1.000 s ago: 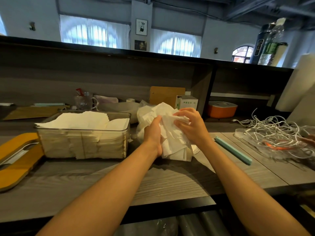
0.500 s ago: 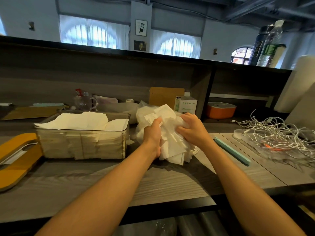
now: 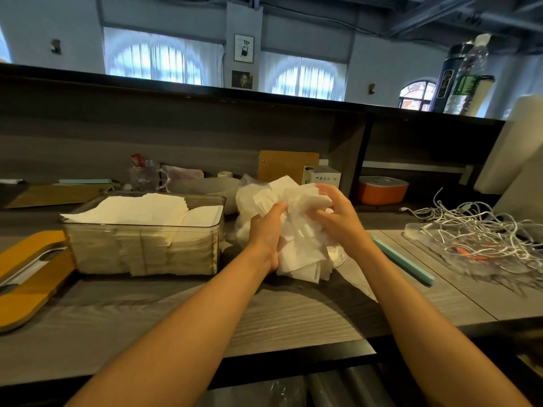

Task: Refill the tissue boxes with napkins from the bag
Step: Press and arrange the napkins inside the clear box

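A loose bundle of white napkins (image 3: 296, 254) is held upright over the grey counter, in front of a clear plastic bag (image 3: 245, 207). My left hand (image 3: 266, 233) grips the bundle's left side. My right hand (image 3: 338, 221) curls its fingers over the bundle's top right. To the left stands a clear tissue box (image 3: 144, 251), filled to the rim with stacked white napkins (image 3: 141, 210).
An orange-and-grey lid (image 3: 26, 277) lies at the left edge. A teal clip bar (image 3: 405, 265) lies right of the bundle. Tangled white cables (image 3: 476, 230) fill a clear tray on the right. An orange container (image 3: 382, 190), a small white box (image 3: 321, 176) and a glass mug (image 3: 145, 179) stand at the back.
My right hand has slid from the bundle's front face up to its top right, fingers spreading. The bundle has shifted slightly, and my left hand keeps its grip.
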A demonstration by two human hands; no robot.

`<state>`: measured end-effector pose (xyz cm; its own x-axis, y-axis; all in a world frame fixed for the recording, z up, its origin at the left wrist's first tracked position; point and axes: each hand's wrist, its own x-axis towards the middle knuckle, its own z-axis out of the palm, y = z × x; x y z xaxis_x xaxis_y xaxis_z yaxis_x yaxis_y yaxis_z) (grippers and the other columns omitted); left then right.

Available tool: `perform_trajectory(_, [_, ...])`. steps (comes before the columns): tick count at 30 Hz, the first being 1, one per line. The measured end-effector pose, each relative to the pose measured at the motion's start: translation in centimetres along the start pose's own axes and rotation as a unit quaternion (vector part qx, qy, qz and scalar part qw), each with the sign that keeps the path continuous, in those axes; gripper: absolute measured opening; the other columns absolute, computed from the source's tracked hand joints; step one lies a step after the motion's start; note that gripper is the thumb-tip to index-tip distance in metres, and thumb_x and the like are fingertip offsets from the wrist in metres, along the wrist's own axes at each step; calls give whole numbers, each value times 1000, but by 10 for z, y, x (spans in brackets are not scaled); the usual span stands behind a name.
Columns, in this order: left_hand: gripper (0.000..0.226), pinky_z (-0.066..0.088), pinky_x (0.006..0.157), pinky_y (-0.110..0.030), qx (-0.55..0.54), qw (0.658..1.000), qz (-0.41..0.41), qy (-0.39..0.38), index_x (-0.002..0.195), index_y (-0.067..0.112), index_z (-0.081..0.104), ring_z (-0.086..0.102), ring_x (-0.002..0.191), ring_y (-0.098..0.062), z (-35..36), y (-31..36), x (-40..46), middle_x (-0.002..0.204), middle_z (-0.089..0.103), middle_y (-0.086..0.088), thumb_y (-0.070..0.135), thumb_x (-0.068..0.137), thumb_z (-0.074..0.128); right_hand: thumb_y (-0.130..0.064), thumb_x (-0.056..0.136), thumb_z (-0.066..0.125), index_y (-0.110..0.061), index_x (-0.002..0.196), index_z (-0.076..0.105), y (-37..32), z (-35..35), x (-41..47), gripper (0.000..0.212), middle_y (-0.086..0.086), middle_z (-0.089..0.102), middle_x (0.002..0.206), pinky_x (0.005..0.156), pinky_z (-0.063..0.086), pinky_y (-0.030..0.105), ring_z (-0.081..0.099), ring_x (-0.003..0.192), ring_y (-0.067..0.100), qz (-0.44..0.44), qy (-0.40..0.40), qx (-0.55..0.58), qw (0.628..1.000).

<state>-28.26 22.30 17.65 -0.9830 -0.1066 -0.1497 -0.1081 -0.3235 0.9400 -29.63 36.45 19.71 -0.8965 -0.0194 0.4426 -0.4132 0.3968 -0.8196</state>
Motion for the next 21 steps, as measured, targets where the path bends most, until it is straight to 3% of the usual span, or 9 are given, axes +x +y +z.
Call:
perform_trajectory(2, [48, 56, 86, -42, -7, 1000, 15, 8, 129, 22, 54, 64, 100, -25, 0, -1, 1, 113, 66, -6, 46, 88, 64, -23, 90, 69, -20, 132, 52, 2, 2, 2, 45, -2, 59, 119, 76, 51, 24, 58, 105, 15, 69, -19, 36, 997])
perform_trajectory(4, [49, 56, 88, -45, -23, 999, 26, 20, 130, 23, 51, 65, 100, -25, 0, -1, 2, 114, 66, -5, 46, 88, 65, -30, 89, 69, -18, 116, 63, 1, 2, 2, 30, 3, 66, 111, 78, 53, 29, 62, 100, 20, 111, -20, 47, 992])
perform_trajectory(7, [47, 55, 78, -40, -42, 998, 46, 34, 131, 23, 50, 64, 100, -24, 1, 0, 1, 116, 65, -5, 44, 91, 63, -25, 89, 70, -23, 100, 67, 1, 2, 0, 12, 0, 70, 99, 80, 55, 30, 66, 96, 20, 77, 3, 84, 994])
perform_trajectory(10, [46, 48, 65, -33, -60, 996, 41, 48, 134, 22, 50, 61, 97, -22, 0, 2, -4, 116, 63, -6, 43, 94, 60, -16, 88, 71, -27, 101, 66, -1, 4, -2, 18, -9, 70, 97, 79, 54, 23, 66, 95, 9, 9, 35, 97, 995])
perform_trajectory(14, [41, 52, 78, -39, -80, 995, 22, 49, 132, 24, 53, 61, 100, -25, 0, 4, -6, 115, 64, -5, 42, 95, 57, -16, 89, 70, -27, 105, 64, 0, 10, -6, 21, -12, 65, 99, 81, 51, 20, 61, 96, 6, -40, 59, 31, 997])
perform_trajectory(17, [40, 53, 91, -45, -77, 996, 23, 45, 129, 22, 56, 63, 101, -27, 0, 4, -7, 112, 66, -7, 44, 96, 54, -26, 91, 67, -23, 115, 63, 1, 11, -4, 24, -5, 58, 109, 86, 48, 26, 56, 101, 12, -37, 48, -37, 997])
perform_trajectory(21, [37, 53, 84, -42, -75, 996, 32, 34, 129, 24, 55, 63, 100, -26, 1, 5, -10, 111, 66, -6, 46, 99, 50, -34, 94, 62, -22, 119, 60, 1, 14, -4, 28, -1, 63, 112, 91, 53, 37, 61, 103, 16, 11, -33, -20, 999])
